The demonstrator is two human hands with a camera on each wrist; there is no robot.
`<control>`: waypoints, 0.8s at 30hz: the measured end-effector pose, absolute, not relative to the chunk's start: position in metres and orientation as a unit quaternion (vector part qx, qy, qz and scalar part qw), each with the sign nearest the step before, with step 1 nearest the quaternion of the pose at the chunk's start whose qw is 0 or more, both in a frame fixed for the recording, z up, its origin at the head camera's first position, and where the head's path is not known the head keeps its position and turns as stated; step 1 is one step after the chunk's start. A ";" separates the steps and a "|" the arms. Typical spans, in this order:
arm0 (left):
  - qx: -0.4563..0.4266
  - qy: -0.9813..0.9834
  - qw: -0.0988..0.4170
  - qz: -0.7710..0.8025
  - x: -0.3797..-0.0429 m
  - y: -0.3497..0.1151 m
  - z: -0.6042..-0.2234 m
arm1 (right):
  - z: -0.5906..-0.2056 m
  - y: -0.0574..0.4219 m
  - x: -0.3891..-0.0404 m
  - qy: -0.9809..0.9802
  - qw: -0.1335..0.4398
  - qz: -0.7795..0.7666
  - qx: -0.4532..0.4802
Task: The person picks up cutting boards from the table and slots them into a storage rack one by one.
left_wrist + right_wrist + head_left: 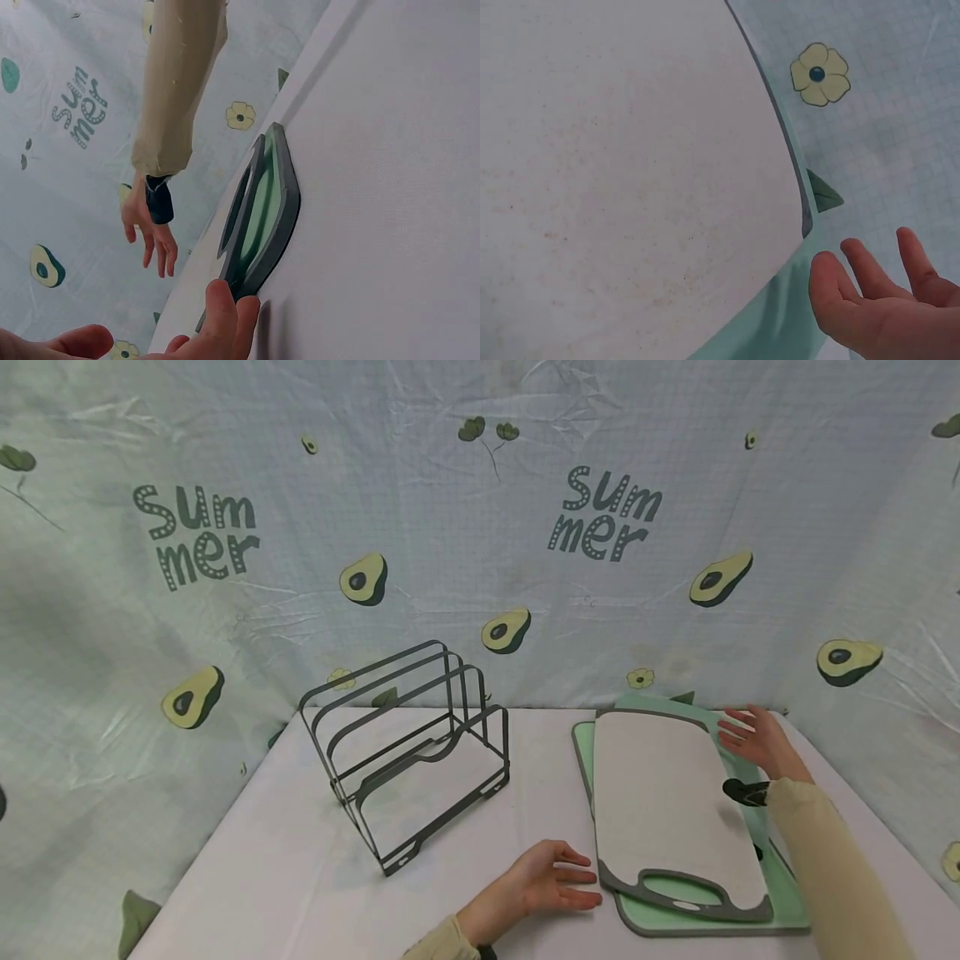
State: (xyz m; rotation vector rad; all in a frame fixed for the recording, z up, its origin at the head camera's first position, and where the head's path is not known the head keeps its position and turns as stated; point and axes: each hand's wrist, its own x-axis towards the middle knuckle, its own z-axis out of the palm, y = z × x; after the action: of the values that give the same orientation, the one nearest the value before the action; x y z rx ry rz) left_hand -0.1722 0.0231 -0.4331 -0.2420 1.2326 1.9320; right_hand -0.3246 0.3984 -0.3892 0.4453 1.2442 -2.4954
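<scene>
A white cutting board [667,802] with a grey edge and a handle slot lies on top of green cutting boards [645,920] at the right of the table. My left hand [546,881], fingers extended, is beside the near left corner of the stack. In the left wrist view its fingertips [222,300] come right up to the boards' grey edge. Over the far right corner is my right hand [759,743], its fingers loosely spread and holding nothing. The right wrist view shows that hand [889,315] next to the white board's corner, with green board below.
A dark grey wire rack [420,756] with several upright loops stands on the white table [262,877], left of the boards. Behind the table hangs a pale curtain [420,502] printed with avocados and lettering.
</scene>
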 end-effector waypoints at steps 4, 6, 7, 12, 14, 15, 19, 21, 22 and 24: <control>-0.098 0.476 0.411 0.771 -0.172 0.026 -0.436 | -0.396 0.402 -0.327 0.395 0.176 -0.890 0.144; -0.096 0.473 0.410 0.774 -0.171 0.028 -0.437 | -0.399 0.403 -0.327 0.396 0.189 -0.889 0.131; -0.095 0.471 0.409 0.776 -0.171 0.028 -0.437 | -0.400 0.403 -0.327 0.399 0.195 -0.887 0.128; -0.092 0.454 0.402 0.790 -0.170 0.033 -0.439 | -0.403 0.407 -0.328 0.433 0.219 -0.865 0.126; -0.094 0.444 0.399 0.797 -0.170 0.035 -0.439 | -0.403 0.408 -0.328 0.459 0.225 -0.851 0.122; -0.096 0.439 0.397 0.800 -0.169 0.035 -0.439 | -0.403 0.408 -0.328 0.477 0.227 -0.841 0.120; -0.105 0.428 0.389 0.809 -0.169 0.037 -0.437 | -0.403 0.409 -0.328 0.518 0.232 -0.816 0.105; -0.107 0.428 0.382 0.812 -0.169 0.037 -0.437 | -0.403 0.409 -0.327 0.528 0.233 -0.810 0.103; -0.109 0.426 0.378 0.815 -0.169 0.036 -0.436 | -0.402 0.409 -0.327 0.529 0.235 -0.809 0.104; -0.112 0.419 0.369 0.822 -0.169 0.036 -0.436 | -0.401 0.409 -0.326 0.531 0.238 -0.807 0.102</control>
State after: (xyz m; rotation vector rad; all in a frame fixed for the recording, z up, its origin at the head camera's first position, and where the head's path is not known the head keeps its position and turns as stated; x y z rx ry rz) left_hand -0.1693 0.0357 -0.4358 -0.2868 1.0756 2.1110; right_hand -0.3258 0.4086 -0.4013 0.2786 1.4546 -2.2101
